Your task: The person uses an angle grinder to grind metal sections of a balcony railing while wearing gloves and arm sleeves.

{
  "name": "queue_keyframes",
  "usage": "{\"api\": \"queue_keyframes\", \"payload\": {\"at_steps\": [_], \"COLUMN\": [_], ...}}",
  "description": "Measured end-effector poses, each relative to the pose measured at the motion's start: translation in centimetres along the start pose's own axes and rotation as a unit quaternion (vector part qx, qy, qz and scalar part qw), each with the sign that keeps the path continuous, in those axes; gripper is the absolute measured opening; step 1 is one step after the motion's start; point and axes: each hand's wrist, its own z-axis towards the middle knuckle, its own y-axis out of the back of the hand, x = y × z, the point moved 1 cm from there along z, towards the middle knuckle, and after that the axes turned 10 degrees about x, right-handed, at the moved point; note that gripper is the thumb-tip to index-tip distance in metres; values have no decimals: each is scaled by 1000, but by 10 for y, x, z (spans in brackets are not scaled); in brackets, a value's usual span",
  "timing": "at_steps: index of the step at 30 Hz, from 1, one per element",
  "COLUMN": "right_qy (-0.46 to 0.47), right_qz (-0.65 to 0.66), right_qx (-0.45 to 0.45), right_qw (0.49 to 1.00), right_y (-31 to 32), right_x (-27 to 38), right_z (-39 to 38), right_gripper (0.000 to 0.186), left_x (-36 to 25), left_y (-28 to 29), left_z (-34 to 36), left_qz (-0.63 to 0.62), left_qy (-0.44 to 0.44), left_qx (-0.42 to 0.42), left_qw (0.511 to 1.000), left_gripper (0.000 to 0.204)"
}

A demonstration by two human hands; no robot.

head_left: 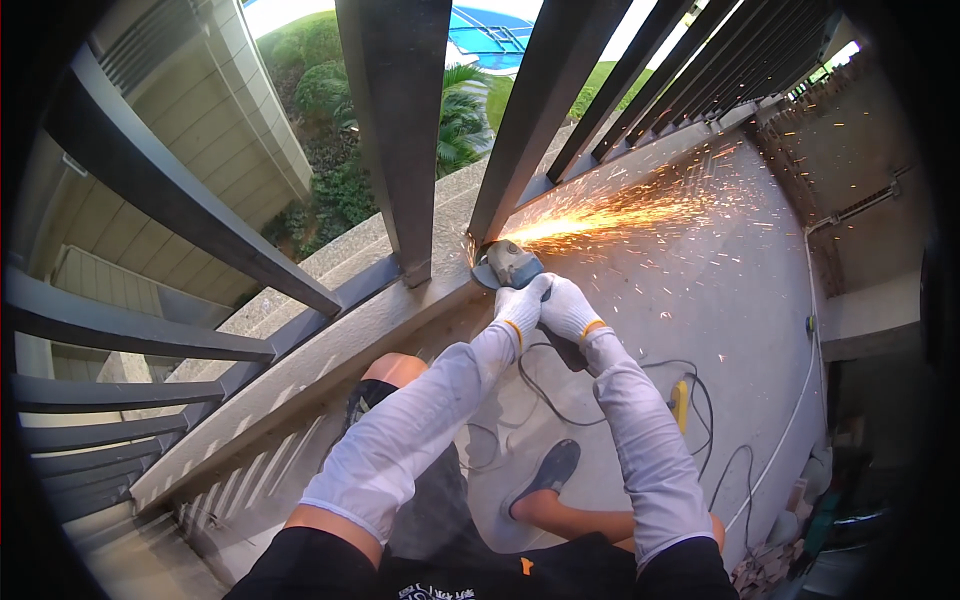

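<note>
Both of my hands, in white work gloves with yellow cuffs, are closed on a grey angle grinder [512, 264]. My left hand [516, 308] grips toward its head and my right hand [567, 308] wraps the body just behind, with the dark rear end showing below. The grinder's disc side sits against the foot of a dark metal railing post [515, 140], at the top of a concrete kerb [330, 365]. A bright fan of orange sparks [600, 222] sprays rightward from that point.
A yellow tool [678, 404] and dark cables [546, 400] lie on the concrete floor [740, 320], near my bent legs. More railing bars [140, 345] curve along the left and top, with greenery [330, 130] and a pool [488, 38] beyond. Blocks and clutter [770, 565] sit at lower right.
</note>
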Motion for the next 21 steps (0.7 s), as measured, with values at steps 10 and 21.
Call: {"api": "queue_keyframes", "payload": {"at_steps": [10, 21], "right_qy": [-15, -16], "right_qz": [15, 38], "right_qx": [8, 2], "right_qw": [1000, 999], "right_y": [6, 2], "right_x": [6, 3], "right_z": [3, 10], "right_gripper": [45, 44], "left_x": [-3, 14], "left_y": [-3, 3], "left_z": [2, 29], "left_qz": [34, 55], "left_qy": [-10, -21], "left_qx": [-43, -41], "left_qw": [998, 997], "left_gripper": [62, 60]}}
